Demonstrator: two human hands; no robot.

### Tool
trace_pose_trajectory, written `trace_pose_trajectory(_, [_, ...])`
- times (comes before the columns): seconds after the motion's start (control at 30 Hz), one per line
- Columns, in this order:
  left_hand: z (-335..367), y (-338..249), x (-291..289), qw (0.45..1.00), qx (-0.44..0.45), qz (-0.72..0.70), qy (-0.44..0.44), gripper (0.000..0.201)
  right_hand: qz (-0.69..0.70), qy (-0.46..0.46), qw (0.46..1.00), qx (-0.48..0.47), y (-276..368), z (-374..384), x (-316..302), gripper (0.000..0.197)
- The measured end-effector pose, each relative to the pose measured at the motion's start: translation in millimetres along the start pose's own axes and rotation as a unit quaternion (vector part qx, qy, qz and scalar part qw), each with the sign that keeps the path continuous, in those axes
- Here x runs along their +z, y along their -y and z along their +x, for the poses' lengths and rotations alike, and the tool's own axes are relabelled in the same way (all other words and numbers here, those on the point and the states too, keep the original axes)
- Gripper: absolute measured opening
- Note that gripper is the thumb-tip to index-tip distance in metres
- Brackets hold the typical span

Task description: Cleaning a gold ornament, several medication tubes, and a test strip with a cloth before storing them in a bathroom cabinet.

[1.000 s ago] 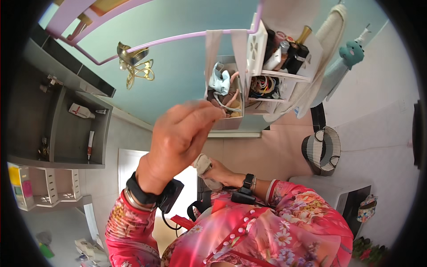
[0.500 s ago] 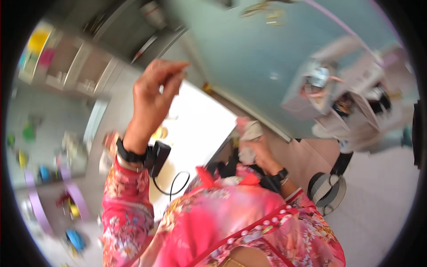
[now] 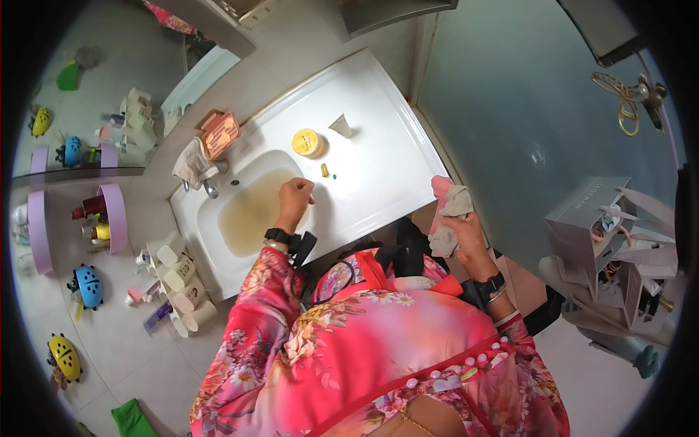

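Over the right rim of the washbasin [image 3: 204, 226], which holds cloudy, yellowish water, is my left hand [image 3: 293, 205]. Its fingers are curled together, hiding whatever may be between them. To the right, beyond the counter's front edge, my right hand [image 3: 466, 231] grips a bunched pink and grey cloth [image 3: 457, 201]. A yellow round tub [image 3: 309, 143] stands on the white counter [image 3: 378, 164] near a small whitish cup-like container [image 3: 341, 126]. Close to the tub lie a small gold-coloured piece [image 3: 325, 170] and a tiny green bit [image 3: 335, 176].
A grey cloth [image 3: 194, 163] drapes over the tap [image 3: 211, 188], beside a pink rack [image 3: 220, 136]. White cups [image 3: 191, 295] and ladybird-shaped holders [image 3: 89, 287] are on the left wall. Paper bags [image 3: 586, 226] hang at right, near a frosted panel [image 3: 502, 124].
My left hand has come down from high over the counter to the basin's rim. My right hand still grips the cloth, now farther right in view. The whole view has shifted.
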State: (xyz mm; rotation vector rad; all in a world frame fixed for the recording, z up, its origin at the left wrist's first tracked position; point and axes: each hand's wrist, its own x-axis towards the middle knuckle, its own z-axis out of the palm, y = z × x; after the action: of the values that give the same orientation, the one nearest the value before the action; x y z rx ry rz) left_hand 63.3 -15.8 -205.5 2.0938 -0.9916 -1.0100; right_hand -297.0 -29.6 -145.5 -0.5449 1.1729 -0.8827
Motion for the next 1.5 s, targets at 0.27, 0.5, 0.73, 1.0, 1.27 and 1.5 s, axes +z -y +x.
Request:
trace_pose_trajectory(0.27, [29,16,35,0.985,0.091,0.129,-0.075,0.019,-0.022,-0.001,1.0,0.01,1,1,-3,0.039])
trace_pose_trajectory(0.5, [35,25,35,0.971,0.135,0.178,-0.084,0.008,-0.032,-0.019,0.999,0.017,5,-3,-3,0.038])
trace_pose_trajectory(0.73, [28,18,31,0.975,0.14,0.162,-0.065,0.007,-0.027,-0.012,0.999,0.023,2,3,-8,0.039])
trace_pose_trajectory(1.0, [34,-8,35,0.964,0.19,0.173,-0.061,0.013,-0.029,-0.007,0.999,0.012,8,7,0,0.039])
trace_pose_trajectory(1.27, [59,-89,40,0.98,0.181,0.0,-0.084,0.027,-0.031,-0.005,0.999,0.022,8,4,4,0.039])
trace_pose_trajectory(1.5, [55,-120,18,0.966,0.037,-0.236,0.096,0.016,-0.034,0.0,0.999,0.015,12,9,5,0.041])
